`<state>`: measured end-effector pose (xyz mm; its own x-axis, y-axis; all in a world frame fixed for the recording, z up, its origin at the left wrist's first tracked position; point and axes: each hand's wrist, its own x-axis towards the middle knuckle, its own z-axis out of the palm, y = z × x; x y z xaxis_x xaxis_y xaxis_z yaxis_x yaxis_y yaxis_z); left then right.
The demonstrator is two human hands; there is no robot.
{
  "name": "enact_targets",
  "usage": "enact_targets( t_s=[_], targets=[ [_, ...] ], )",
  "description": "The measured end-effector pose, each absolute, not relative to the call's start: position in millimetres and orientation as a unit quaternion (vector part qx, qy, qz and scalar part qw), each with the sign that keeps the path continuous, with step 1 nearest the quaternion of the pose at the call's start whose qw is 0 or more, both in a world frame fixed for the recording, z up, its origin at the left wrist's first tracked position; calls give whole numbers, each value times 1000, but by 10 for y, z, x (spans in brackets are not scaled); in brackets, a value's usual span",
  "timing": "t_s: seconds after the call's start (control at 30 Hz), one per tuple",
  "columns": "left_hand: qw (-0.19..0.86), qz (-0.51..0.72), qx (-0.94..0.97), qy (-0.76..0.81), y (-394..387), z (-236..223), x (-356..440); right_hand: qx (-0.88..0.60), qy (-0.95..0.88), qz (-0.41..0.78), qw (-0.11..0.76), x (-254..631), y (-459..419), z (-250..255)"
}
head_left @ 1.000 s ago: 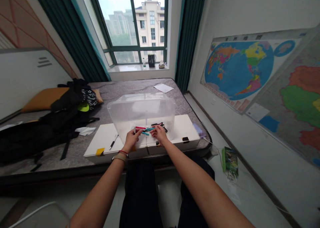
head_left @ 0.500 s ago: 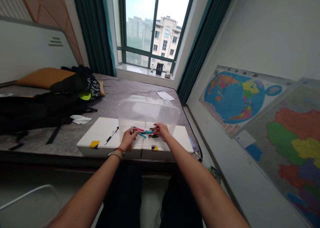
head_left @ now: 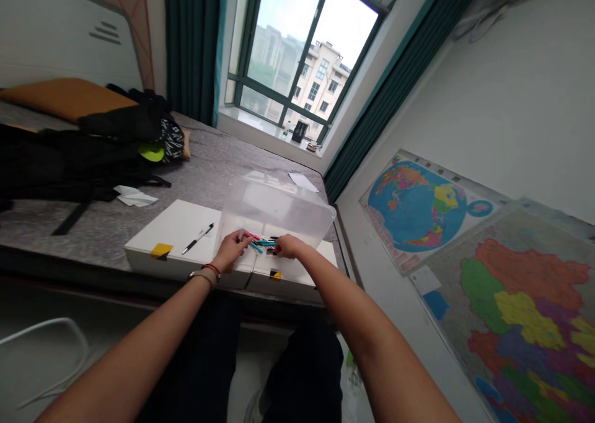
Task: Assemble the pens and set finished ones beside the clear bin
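Note:
A small pile of pens [head_left: 263, 243], red, teal and black, lies in front of a clear plastic bin [head_left: 283, 207] that rests on its side. My left hand [head_left: 231, 250] is at the pile's left edge, its fingers closed around a slim pale-grey pen-like thing [head_left: 241, 233]. At the pile's right side, my right hand [head_left: 289, 246] has its fingers pinched together, pointing down among the pens. What sits in that pinch is hidden. A single black-and-white pen [head_left: 198, 238] lies apart, left of my left hand, on a white box [head_left: 171, 225].
Two white boxes with yellow-and-black corner tabs stand side by side on the grey bed [head_left: 209, 150]. Black bags [head_left: 69, 163], an orange pillow [head_left: 69, 98] and a crumpled tissue [head_left: 134, 196] lie to the left. Wall maps [head_left: 418, 203] hang at the right.
The view has tilted and swung right. My right hand has come down onto the pens, its fingers closing. The left hand stays by the pile with the pale thing.

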<state>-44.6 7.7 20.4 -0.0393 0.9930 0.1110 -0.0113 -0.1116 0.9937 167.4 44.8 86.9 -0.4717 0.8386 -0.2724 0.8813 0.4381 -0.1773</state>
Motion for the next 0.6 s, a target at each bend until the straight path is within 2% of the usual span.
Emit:
enact_targets(
  t_s=[0.23, 0.43, 0.6],
  targets=[
    [473, 546, 510, 467, 56, 237, -451, 530, 838, -111, 70, 1566, 397, 764],
    [465, 541, 520, 470, 85, 183, -460, 456, 882, -68, 92, 1576, 341, 808],
    [464, 536, 525, 471, 95, 166, -463, 469, 875, -82, 88, 1585, 300, 791]
  ],
)
